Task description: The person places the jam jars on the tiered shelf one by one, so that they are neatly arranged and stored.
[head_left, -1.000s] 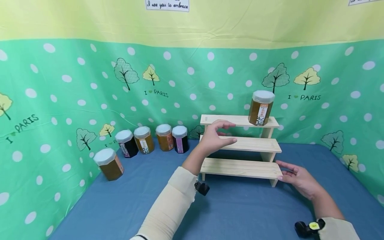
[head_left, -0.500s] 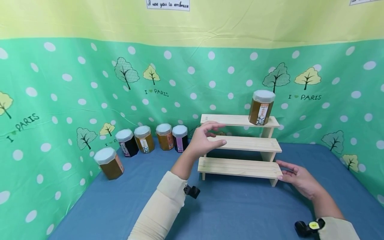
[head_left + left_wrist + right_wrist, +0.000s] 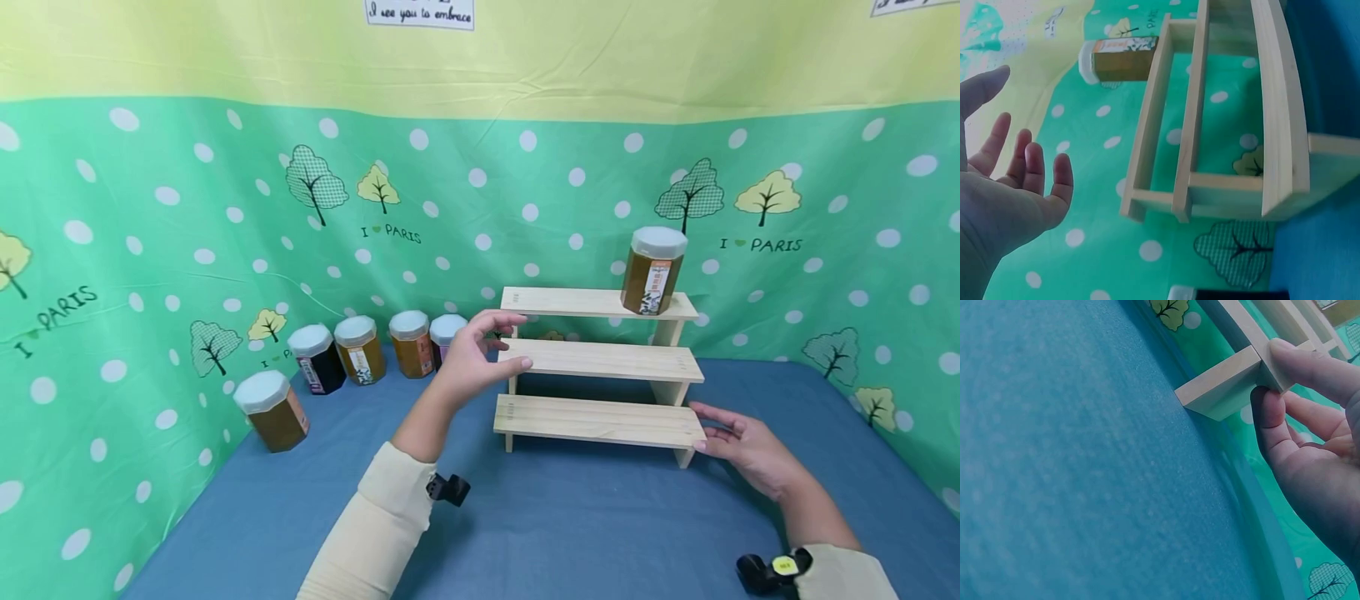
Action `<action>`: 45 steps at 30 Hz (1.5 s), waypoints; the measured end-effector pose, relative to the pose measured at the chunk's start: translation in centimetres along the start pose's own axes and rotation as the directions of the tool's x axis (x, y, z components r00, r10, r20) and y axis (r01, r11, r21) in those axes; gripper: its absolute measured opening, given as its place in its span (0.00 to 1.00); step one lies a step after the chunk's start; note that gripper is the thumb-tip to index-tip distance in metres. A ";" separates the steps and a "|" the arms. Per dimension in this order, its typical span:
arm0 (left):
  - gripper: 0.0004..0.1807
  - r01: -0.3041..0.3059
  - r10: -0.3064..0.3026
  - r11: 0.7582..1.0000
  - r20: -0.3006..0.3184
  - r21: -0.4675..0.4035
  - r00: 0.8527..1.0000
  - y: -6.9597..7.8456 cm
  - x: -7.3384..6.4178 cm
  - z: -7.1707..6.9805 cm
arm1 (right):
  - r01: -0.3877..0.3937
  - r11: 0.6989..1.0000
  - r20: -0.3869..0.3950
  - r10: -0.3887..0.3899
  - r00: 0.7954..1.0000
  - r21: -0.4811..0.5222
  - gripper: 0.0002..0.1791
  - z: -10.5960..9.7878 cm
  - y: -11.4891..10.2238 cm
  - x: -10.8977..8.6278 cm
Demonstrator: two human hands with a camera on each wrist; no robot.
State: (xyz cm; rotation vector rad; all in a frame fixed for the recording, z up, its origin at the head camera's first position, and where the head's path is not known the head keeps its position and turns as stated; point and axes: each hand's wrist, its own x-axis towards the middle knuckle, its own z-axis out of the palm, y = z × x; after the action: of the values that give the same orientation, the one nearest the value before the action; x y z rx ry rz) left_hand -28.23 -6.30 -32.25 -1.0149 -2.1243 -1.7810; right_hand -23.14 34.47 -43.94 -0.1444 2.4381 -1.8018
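A three-tier wooden display stand (image 3: 600, 419) stands on the table, seen end-on in the left wrist view. An amber jar with a white lid (image 3: 654, 271) sits at the right of its top tier. My left hand (image 3: 474, 358) is in the air by the stand's left end, fingers spread in a loose curve, holding nothing. In the head view it partly covers a dark jar with a purple label (image 3: 444, 332). My right hand (image 3: 752, 454) pinches the right end of the lowest board between thumb and finger, clearer in the right wrist view (image 3: 1316, 425).
Along the back left of the blue cloth (image 3: 600, 533) stand a dark jar (image 3: 318, 362) and two amber jars, one (image 3: 360, 350) beside the other (image 3: 412, 346). Another amber jar (image 3: 276, 417) stands nearer at far left. A green dotted curtain (image 3: 480, 208) hangs behind.
My left hand has moved left, from in front of the upper tiers to the stand's left end, now overlapping the purple-labelled jar. My right hand has stayed at the lowest board.
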 end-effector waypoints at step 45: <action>0.25 -0.085 0.079 0.996 -0.194 -0.022 0.978 0.1 -8.9 -11.2 | -0.038 0.999 -0.008 0.038 0.999 -0.012 0.44 0.1 0.1 0.1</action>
State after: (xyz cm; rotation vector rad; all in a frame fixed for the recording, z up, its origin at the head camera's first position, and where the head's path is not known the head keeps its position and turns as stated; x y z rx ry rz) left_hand -24.61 -20.05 -34.11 -0.8830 -1.9181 -1.7979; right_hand -23.27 34.41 -44.05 -0.0915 2.4403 -1.7749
